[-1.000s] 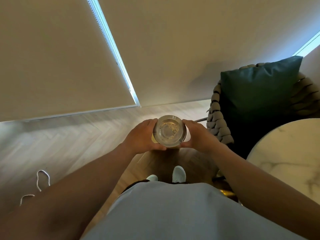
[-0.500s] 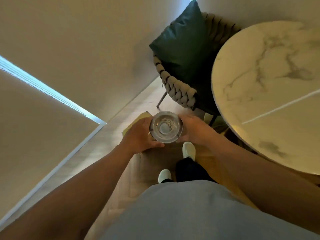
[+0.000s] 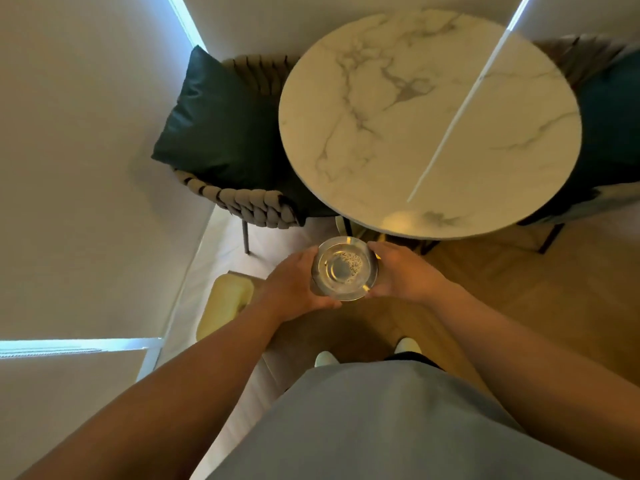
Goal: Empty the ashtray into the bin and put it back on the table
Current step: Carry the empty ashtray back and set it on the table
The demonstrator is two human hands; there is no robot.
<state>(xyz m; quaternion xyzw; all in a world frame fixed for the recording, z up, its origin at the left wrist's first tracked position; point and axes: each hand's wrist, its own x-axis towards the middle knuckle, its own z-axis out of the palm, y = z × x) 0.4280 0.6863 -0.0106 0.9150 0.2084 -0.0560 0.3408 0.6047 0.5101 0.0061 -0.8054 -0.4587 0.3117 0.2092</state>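
A round metal ashtray [image 3: 344,268] with a patch of grey ash in its bowl is held level in front of my body. My left hand [image 3: 294,284] grips its left rim and my right hand [image 3: 403,271] grips its right rim. The round white marble table [image 3: 429,123] lies just beyond the ashtray, its near edge a short way past my fingers. No bin is recognisable in view.
A woven chair [image 3: 249,202] with a dark green cushion [image 3: 221,129] stands left of the table. A second chair [image 3: 609,109] sits at the right. A pale yellow object [image 3: 225,306] lies on the floor under my left forearm. A wall and blinds fill the left side.
My view has swung right, bringing the whole table and both chairs into sight. Both hands have kept the ashtray level, and it is now close to the table's near edge.
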